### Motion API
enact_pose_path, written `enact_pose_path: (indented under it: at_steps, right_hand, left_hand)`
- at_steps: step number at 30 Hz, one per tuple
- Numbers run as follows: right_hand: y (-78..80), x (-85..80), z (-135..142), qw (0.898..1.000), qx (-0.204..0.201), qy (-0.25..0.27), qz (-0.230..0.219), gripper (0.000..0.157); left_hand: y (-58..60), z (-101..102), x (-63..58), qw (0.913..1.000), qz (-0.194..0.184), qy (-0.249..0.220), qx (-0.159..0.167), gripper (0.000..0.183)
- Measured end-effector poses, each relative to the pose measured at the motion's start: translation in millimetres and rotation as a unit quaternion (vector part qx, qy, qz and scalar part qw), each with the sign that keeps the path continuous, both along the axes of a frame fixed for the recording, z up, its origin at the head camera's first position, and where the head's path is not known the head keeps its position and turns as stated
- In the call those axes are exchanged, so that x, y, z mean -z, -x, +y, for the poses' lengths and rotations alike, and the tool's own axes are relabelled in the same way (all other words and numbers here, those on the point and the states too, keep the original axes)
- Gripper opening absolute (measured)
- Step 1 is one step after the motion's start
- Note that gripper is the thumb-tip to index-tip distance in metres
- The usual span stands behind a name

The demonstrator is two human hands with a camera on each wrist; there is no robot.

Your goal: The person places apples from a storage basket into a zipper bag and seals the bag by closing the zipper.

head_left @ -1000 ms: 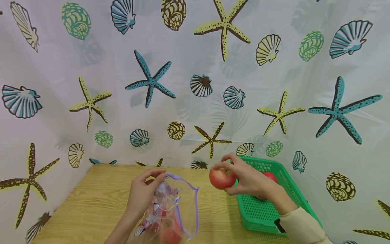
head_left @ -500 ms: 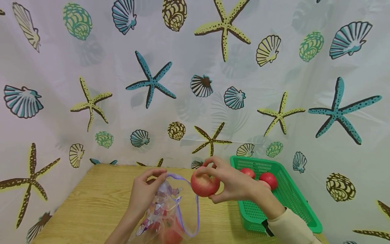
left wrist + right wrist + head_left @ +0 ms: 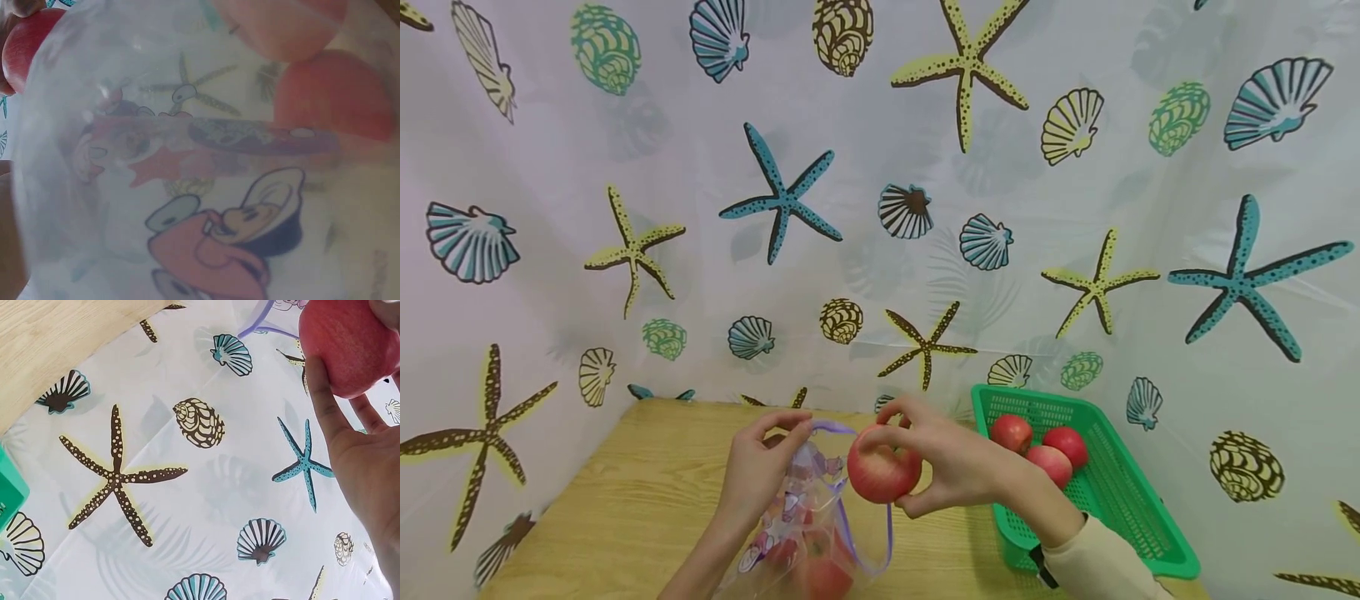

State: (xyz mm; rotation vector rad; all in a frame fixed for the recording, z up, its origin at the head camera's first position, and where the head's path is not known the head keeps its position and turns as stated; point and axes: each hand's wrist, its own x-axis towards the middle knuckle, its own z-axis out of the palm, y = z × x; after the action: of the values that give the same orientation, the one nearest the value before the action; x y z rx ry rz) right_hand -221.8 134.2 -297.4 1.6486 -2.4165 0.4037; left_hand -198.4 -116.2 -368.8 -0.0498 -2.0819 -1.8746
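Red apples [image 3: 883, 467]: one pinched in the right hand's [image 3: 955, 462] fingers beside the bag [image 3: 788, 512] the left hand [image 3: 762, 458] pinches; three, head view only, in the basket [image 3: 1120, 504], counter's [image 3: 647, 492] right edge; two bagged, left wrist view.

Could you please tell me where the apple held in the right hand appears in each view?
Head: apple at lower centre, in the right hand.
Left wrist: apple in the upper left corner.
Right wrist: apple in the upper right corner.
Shared landmark: the starfish-print backdrop.
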Motion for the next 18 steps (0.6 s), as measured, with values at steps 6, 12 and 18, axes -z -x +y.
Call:
enact_pose_path:
  at_steps: [6,12,18]
  right_hand:
    - [2.1,6.6,-7,1.0,-0.006,-0.014,0.017,0.07]
    - [5.5,11.5,-16,0.999,0.006,-0.018,0.027,0.073]
    - [8.6,17.2,-29,0.999,0.024,-0.033,0.028,0.073]
  left_hand:
    - [-0.6,0,-2.0,0.9999,0.006,0.009,0.012,0.016]
    - [-3.2,-2,-3.9,0.9991,0.008,0.034,0.025,0.014]
    - [-5.4,-5,-5.3,0.9991,-0.027,0.017,0.029,0.02]
